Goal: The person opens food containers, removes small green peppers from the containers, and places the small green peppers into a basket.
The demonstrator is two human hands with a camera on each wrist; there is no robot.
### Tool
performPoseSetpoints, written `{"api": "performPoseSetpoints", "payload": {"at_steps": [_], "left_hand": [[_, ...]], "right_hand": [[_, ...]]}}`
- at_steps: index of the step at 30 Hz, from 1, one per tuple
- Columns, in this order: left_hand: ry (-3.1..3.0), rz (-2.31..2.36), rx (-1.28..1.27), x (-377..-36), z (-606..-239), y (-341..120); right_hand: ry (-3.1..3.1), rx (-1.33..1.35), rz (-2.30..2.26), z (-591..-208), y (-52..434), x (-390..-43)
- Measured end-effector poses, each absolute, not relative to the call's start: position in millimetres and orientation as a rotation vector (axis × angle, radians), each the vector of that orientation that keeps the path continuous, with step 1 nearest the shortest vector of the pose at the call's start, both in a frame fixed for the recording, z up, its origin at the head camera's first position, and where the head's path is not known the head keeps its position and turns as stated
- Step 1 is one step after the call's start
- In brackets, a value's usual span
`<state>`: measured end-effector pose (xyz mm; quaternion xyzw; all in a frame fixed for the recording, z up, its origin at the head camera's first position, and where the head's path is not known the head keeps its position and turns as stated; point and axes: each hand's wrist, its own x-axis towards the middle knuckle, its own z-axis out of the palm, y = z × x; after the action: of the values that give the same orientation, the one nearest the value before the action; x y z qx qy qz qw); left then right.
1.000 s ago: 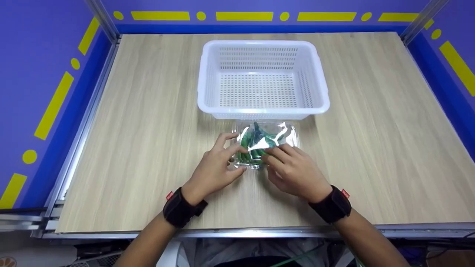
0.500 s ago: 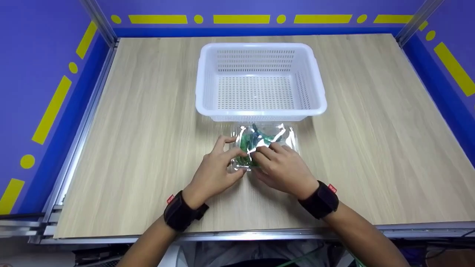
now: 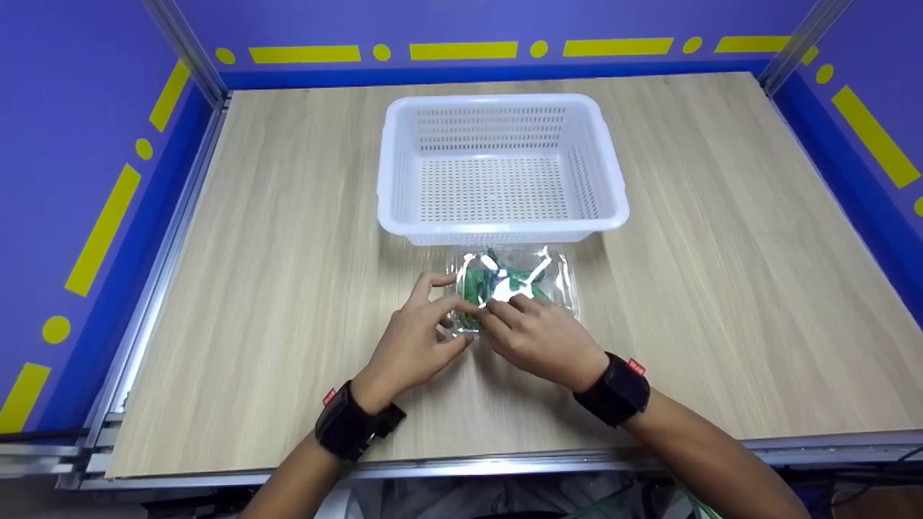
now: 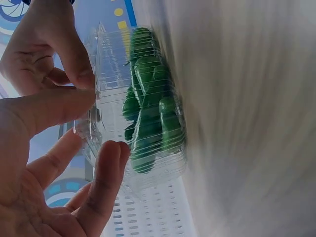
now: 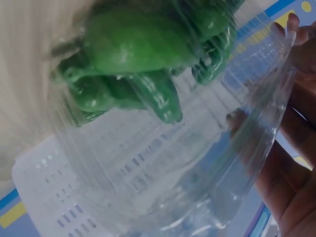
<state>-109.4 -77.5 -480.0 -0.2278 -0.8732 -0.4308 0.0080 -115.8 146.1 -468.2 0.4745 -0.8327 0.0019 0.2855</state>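
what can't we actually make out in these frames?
- Head view: near edge of the clear box is hidden under the left hand and right hand; lid latch state unreadable.
- Right wrist view: peppers blurred behind glare; count unclear.
- Left wrist view: white basket cut off by the bottom edge.

Both forearms reach forward, each with a dark band at the wrist. The left hand curls thumb and fingers in a pinching grip. The right hand, just beside it, lies palm down, fingertips bent in a like grip.
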Motion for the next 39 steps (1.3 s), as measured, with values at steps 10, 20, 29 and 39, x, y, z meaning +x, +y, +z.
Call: {"api": "performPoseSetpoints", "payload": {"at_steps": [10, 20, 29, 39], "left_hand": [[-2.858, -1.648, -0.460, -112.7, -490.1, -90.7], [-2.866, -2.375, -0.419, -116.1, -496.9, -96.5], [-2.762, -2.756, -0.179, -116.3, -502.8, -99.4], [-2.561, -2.821, 0.018, -108.6, -509.1, -87.0]], "right_hand": [[-2.193, 1.285, 0.044, -469.6, 141.4, -114.8], [-2.179, 1.274, 0.060, -470.4, 139.4, -116.1], [-2.227, 1.295, 0.119, -469.4, 138.5, -117.6], [-2.179, 1.330, 0.019, -469.2, 140.9, -120.6]]}}
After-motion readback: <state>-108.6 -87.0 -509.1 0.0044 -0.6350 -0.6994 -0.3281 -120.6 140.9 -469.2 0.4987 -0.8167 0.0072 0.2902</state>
